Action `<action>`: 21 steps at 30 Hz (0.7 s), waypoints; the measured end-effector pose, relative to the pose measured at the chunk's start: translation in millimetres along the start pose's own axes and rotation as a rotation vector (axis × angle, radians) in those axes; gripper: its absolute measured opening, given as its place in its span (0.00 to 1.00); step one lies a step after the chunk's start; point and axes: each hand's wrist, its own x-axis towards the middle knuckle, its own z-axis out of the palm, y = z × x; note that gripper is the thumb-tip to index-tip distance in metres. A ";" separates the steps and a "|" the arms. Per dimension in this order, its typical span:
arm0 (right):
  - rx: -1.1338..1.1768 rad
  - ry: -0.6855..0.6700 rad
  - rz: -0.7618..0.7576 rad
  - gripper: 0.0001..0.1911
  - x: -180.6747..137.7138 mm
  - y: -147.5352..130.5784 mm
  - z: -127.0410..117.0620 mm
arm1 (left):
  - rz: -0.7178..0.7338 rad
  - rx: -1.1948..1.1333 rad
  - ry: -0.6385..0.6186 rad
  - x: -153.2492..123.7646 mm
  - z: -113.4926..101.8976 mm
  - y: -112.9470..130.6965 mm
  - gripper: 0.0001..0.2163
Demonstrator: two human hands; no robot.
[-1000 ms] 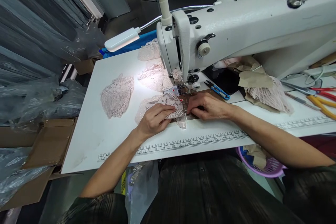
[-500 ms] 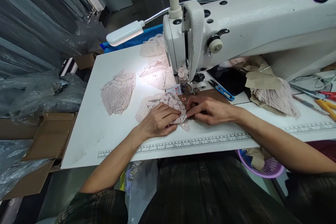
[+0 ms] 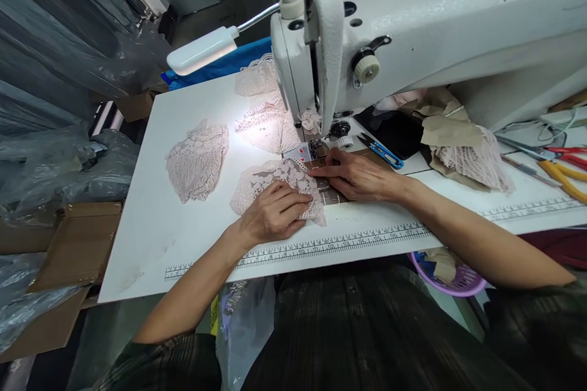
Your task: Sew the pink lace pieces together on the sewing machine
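Observation:
A pale pink lace piece [image 3: 250, 186] lies on the white table just in front of the needle area of the sewing machine [image 3: 385, 30]. My left hand [image 3: 277, 211] rests over its near part, fingers bent together and holding the fabric. At the lace's right edge, beside the presser foot [image 3: 316, 149], my right hand [image 3: 358, 176] has its fingers drawn together on the border, the index finger stretched along it. Both thumbs are partly hidden. Under the right hand runs a brown plate [image 3: 332, 193] with lines on it.
Other lace pieces lie left [image 3: 197, 162] and behind [image 3: 261, 128]. Right of the needle are blue thread snips [image 3: 380, 151], a black phone-like slab [image 3: 394, 134] and orange-handled scissors [image 3: 566, 177]. A lamp [image 3: 202, 51] hangs over the table; a printed ruler [image 3: 302, 250] follows its front edge.
My right hand has moved up and left from the lace's near corner to its edge by the presser foot. My left hand stays on the lace. The whole view has shifted slightly.

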 end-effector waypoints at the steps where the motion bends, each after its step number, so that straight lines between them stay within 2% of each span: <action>1: 0.007 0.004 0.001 0.22 -0.4 0.7 -0.5 | 0.001 0.000 0.015 0.4 -0.4 -0.2 0.05; 6: -0.042 -0.037 -0.053 0.20 0.6 2.1 -0.1 | 0.016 -0.010 0.081 2.5 -0.8 -0.2 0.05; 12: -0.127 -0.042 -0.035 0.21 3.2 -2.2 4.7 | 0.035 0.019 0.062 3.1 3.9 3.3 0.05; 16: -0.049 -0.003 -0.052 0.21 0.8 -2.5 1.3 | 0.020 0.079 0.061 2.4 5.8 5.5 0.06; 21: 0.061 -0.017 0.041 0.23 -3.5 -4.3 -13.5 | 0.008 0.090 0.062 1.6 5.3 6.0 0.05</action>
